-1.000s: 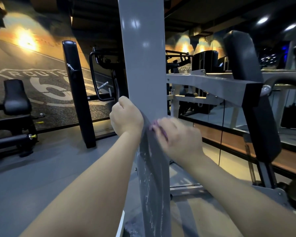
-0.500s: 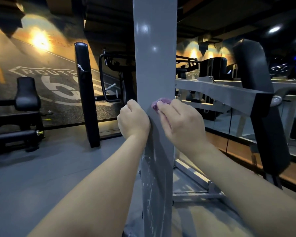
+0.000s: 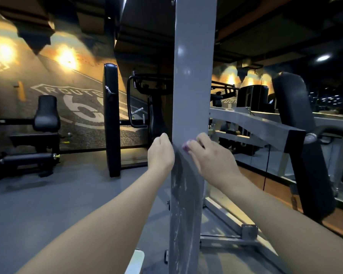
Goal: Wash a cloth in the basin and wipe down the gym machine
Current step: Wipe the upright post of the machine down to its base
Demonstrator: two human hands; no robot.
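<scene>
Head view: my right hand [image 3: 212, 157], pinching the purple cloth [image 3: 186, 146], has climbed the grey post [image 3: 194, 76], leaving wet streaks below, while my left hand [image 3: 160, 153] grips its edge.

The upright post [image 3: 194, 76] at centre frame was grey painted metal, smooth and glossy up top, catching small highlights. Lower down its face went dull and streaky, smeared with pale marks. The cloth [image 3: 186, 147], a purple scrap under the right hand [image 3: 212, 157], looked soft and matt. At right, the back pad [image 3: 297, 123] was black padded vinyl with a faint sheen. The floor [image 3: 48, 204] at lower left lay smooth, grey and matt.
</scene>
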